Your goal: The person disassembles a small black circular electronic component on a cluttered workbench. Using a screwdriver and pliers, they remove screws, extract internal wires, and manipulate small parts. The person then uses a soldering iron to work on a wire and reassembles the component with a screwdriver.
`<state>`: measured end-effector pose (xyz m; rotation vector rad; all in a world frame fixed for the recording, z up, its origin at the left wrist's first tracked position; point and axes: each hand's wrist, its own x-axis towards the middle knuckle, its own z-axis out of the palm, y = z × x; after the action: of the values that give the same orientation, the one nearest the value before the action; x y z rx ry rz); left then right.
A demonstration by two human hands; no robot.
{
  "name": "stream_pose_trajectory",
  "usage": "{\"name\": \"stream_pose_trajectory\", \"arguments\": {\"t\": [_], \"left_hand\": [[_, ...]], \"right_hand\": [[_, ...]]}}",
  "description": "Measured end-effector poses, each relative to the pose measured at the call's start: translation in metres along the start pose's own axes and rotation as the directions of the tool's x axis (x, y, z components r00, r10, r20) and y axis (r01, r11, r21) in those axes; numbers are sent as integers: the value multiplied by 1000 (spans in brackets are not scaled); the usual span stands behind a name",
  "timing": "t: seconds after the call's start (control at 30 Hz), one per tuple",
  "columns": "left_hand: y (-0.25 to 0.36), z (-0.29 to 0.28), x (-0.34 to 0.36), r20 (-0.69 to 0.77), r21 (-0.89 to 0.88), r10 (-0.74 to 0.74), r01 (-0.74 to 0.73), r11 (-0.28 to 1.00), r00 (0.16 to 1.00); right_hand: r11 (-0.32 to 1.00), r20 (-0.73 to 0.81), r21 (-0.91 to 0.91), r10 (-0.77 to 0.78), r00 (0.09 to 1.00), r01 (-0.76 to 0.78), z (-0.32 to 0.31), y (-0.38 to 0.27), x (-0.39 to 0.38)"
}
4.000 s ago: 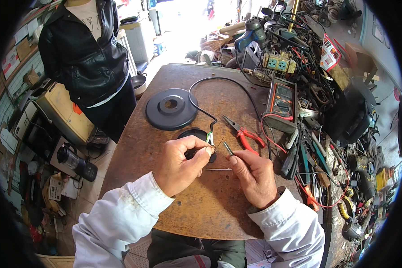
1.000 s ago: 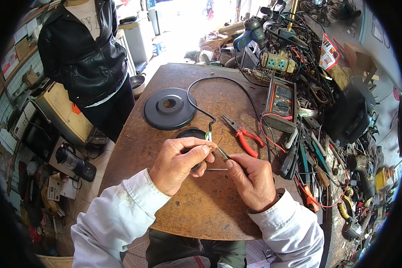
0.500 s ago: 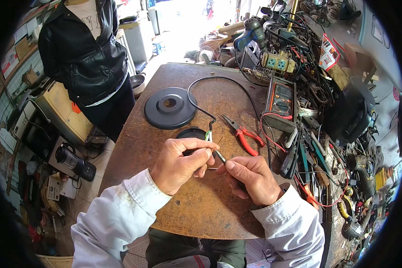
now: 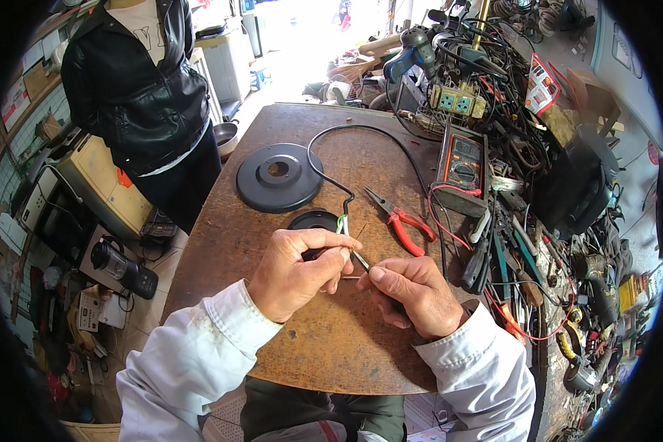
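Observation:
Over the near middle of the table, my left hand (image 4: pixel 302 269) pinches thin wires at its fingertips. Green and white insulated wires (image 4: pixel 342 224) run down to it from the end of a black cable (image 4: pixel 346 193). Thumb and fingers of my right hand (image 4: pixel 412 293) close round a slim metal tool (image 4: pixel 360 259), whose shaft points at the left fingertips. Its handle is mostly covered by the palm, so its exact kind cannot be made out. Partly behind the left hand lies a small black round base (image 4: pixel 313 219).
A large dark round cover (image 4: pixel 278 177) with a central hole lies farther back on the wooden table (image 4: pixel 302 346). Red-handled long-nose pliers (image 4: pixel 403 225) rest right of centre. A multimeter (image 4: pixel 464 162) and piled tools crowd the right edge. A person in a black jacket (image 4: pixel 144 96) stands at left.
Both hands keep almost the same place and grip. The tool in my right hand has shifted very slightly left; the rest of the table looks the same.

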<state>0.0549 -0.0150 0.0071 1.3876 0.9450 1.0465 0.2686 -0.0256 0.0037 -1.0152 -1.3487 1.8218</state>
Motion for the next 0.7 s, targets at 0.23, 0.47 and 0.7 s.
{"name": "stream_pose_trajectory", "arguments": {"t": [0.23, 0.47, 0.7], "left_hand": [[0, 2, 1, -13, 62, 18, -17, 998, 1000], [0, 2, 1, 0, 101, 28, -28, 994, 1000], [-1, 3, 0, 10, 106, 30, -31, 994, 1000]], "right_hand": [[998, 32, 54, 33, 999, -35, 0, 0, 0], [970, 121, 203, 111, 986, -134, -3, 3, 2], [963, 115, 235, 107, 988, -132, -2, 2, 1]]}}
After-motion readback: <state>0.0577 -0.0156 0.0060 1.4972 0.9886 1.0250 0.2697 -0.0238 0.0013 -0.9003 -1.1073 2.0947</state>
